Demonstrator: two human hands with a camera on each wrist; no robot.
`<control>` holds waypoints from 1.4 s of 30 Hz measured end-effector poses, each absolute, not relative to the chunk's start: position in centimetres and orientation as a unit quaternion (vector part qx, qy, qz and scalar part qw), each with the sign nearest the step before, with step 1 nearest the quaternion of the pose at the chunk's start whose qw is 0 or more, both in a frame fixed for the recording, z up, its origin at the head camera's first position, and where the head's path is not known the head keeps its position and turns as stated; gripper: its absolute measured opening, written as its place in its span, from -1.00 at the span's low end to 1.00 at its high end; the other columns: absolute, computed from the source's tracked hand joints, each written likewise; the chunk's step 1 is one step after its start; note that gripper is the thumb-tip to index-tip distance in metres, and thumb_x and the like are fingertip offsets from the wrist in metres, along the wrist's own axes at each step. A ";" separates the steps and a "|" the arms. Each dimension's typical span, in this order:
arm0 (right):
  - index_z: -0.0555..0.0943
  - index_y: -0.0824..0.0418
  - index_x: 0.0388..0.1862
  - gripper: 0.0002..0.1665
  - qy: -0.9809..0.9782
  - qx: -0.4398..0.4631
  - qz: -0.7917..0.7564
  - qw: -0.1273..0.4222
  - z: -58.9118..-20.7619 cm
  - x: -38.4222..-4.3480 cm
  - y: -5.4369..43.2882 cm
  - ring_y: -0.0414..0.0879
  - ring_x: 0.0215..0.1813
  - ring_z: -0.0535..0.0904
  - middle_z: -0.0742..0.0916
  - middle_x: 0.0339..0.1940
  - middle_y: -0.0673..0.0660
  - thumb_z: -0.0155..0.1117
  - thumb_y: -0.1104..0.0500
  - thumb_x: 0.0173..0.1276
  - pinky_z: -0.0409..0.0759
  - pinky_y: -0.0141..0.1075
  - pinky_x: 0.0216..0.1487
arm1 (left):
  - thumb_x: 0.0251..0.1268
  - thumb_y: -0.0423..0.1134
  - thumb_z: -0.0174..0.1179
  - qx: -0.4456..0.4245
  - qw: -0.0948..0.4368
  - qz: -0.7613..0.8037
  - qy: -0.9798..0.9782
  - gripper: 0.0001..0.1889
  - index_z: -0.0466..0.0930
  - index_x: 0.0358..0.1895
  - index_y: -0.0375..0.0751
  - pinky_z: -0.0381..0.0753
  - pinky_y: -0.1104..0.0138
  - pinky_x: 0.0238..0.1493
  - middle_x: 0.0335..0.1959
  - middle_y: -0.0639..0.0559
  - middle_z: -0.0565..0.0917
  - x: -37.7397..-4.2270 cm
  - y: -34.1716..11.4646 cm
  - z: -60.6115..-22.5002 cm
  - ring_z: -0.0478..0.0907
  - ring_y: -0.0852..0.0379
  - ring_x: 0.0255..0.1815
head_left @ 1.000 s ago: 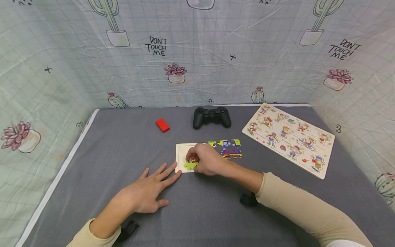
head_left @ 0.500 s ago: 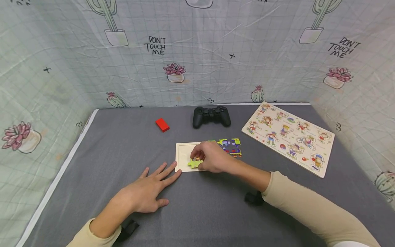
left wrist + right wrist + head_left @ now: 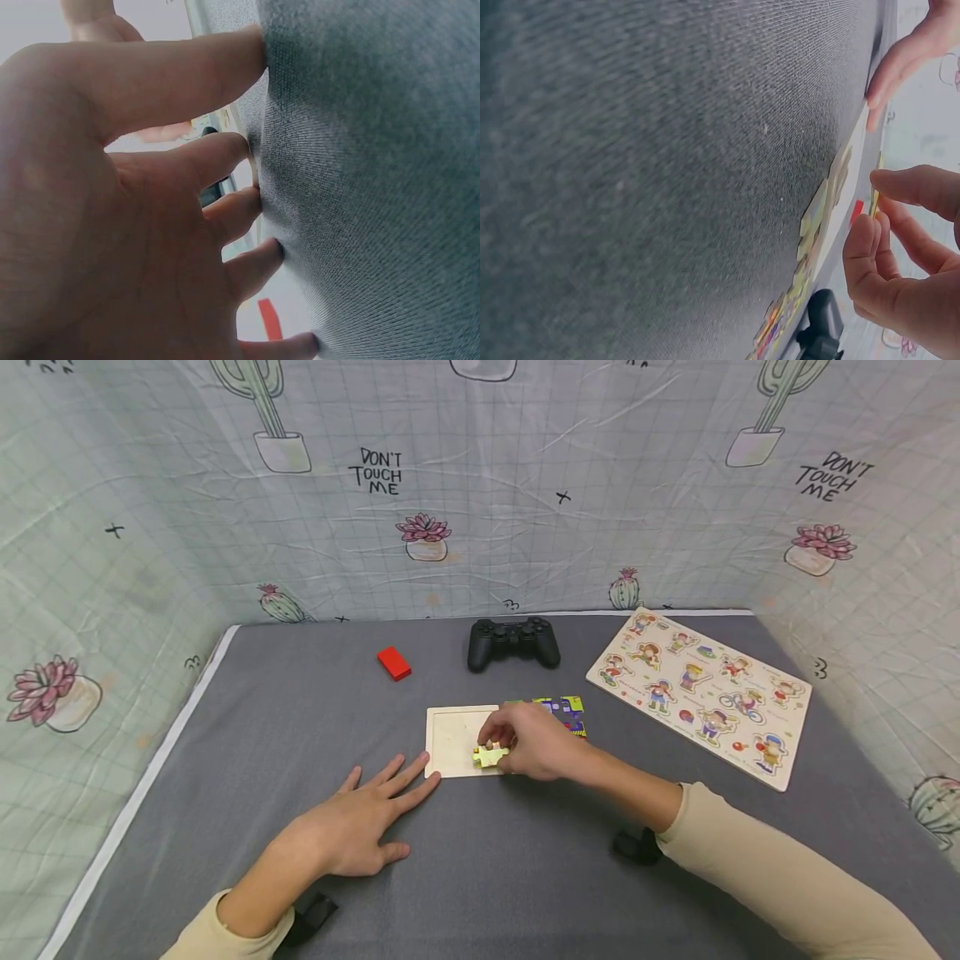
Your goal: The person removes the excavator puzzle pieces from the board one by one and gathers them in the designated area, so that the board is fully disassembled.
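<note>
My right hand [image 3: 538,745] pinches a small yellow-green jigsaw puzzle piece [image 3: 489,757] between thumb and fingers, over the right part of a shallow wooden puzzle tray [image 3: 448,737]. In the right wrist view the puzzle piece [image 3: 874,202] shows edge-on, raised above the tray. My left hand [image 3: 360,828] lies with fingers spread on the grey cloth, two fingertips right at the tray's left edge. Several joined, brightly coloured puzzle pieces [image 3: 572,705] lie just right of the tray, partly hidden behind my right hand.
A black game controller [image 3: 513,643] lies at the back of the table, with a red block [image 3: 394,663] to its left. A large wooden picture board [image 3: 705,693] lies at the right. Printed cloth walls [image 3: 487,552] rise behind and beside the table.
My right hand has moved to the right across the tray with the puzzle piece and now covers more of the joined pieces. My left hand has stayed in place.
</note>
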State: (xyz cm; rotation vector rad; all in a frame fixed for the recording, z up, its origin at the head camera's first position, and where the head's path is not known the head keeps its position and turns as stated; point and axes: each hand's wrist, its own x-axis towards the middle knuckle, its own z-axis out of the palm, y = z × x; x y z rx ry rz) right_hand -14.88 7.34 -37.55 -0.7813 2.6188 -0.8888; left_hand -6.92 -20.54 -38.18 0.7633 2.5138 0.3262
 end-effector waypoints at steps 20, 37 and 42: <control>0.79 0.11 -0.18 -0.61 0.907 -0.256 -0.310 0.127 -37.7 -14.4 9.7 -0.12 -0.21 0.66 0.77 -0.30 -0.03 0.52 0.45 0.01 0.63 -0.35 -0.15 | 0.39 -0.02 0.37 0.271 0.254 0.118 0.921 -0.08 0.03 0.71 0.19 -0.09 -0.47 0.55 0.77 0.14 -0.16 -7.1 -20.5 -38.2 -0.15 -0.15 0.76; 0.80 0.16 -0.16 -0.62 0.901 -0.254 -0.326 0.131 -37.8 -14.2 12.1 -0.10 -0.20 0.65 0.77 -0.28 0.02 0.49 0.48 0.05 0.65 -0.37 -0.21 | 0.38 -0.03 0.37 0.274 0.252 0.122 0.920 -0.07 0.02 0.71 0.18 -0.11 -0.48 0.54 0.77 0.14 -0.17 -7.2 -20.6 -38.3 -0.16 -0.16 0.76; 0.81 0.12 -0.16 -0.61 0.905 -0.246 -0.320 0.132 -38.0 -14.2 12.9 -0.11 -0.21 0.63 0.77 -0.29 -0.01 0.50 0.47 0.06 0.63 -0.36 -0.22 | 0.38 -0.03 0.37 0.271 0.255 0.124 0.920 -0.07 0.03 0.71 0.17 -0.12 -0.49 0.54 0.77 0.14 -0.17 -7.1 -20.5 -38.3 -0.16 -0.17 0.76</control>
